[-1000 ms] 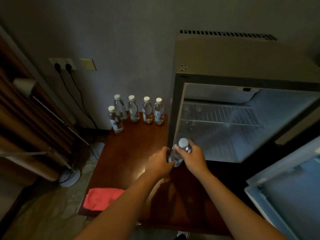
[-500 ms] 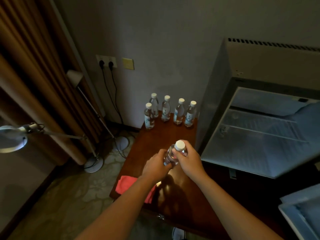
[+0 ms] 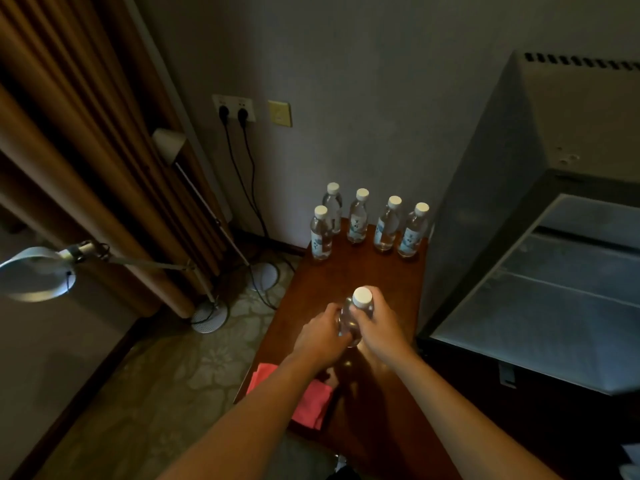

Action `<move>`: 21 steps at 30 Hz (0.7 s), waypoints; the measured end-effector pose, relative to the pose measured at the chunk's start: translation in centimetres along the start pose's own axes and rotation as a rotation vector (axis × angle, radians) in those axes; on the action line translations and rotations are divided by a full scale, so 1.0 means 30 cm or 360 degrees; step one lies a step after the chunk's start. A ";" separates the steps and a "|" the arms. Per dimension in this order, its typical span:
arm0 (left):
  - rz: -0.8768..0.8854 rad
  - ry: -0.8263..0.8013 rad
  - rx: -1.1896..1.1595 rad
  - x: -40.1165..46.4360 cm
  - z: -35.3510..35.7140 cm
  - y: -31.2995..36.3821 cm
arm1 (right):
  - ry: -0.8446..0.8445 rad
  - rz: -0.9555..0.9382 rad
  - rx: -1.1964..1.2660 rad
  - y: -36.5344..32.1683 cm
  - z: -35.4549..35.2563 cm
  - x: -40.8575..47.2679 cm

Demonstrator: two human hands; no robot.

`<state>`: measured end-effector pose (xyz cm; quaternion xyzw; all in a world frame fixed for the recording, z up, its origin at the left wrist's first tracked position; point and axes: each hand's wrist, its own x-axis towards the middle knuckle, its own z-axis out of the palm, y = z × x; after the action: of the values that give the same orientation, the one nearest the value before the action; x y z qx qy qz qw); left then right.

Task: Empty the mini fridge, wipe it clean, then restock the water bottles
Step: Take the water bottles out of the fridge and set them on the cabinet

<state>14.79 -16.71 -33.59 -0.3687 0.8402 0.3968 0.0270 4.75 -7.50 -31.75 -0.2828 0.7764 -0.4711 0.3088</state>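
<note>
White-capped water bottle (image 3: 356, 313) upright, above wooden table (image 3: 363, 271).

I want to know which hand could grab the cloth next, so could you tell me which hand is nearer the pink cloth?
Left. The left hand grips the bottle just above the pink cloth; the right hand holds the bottle farther right.

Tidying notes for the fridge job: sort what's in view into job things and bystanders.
Job: clear plastic water bottle with white cap, gripped by left hand and right hand; five standing bottles; grey open mini fridge; pink cloth.

Bystanders: white desk lamp; brown curtain; wall sockets.
</note>
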 end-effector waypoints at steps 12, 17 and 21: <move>-0.0149 -0.0076 0.0233 0.244 0.014 0.007 | -0.0195 -0.0009 -0.0245 0.116 -0.021 0.245; -0.0237 -0.0088 0.0202 0.290 0.020 -0.003 | -0.0243 -0.0061 -0.0237 0.130 -0.014 0.285; -0.0243 -0.0102 0.0179 0.332 0.015 0.001 | -0.0251 -0.0123 -0.0299 0.127 -0.025 0.316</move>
<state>7.42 -22.35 -37.23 -0.4167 0.8292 0.3574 0.1048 -2.52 -12.50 -36.94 -0.3764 0.7788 -0.3842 0.3227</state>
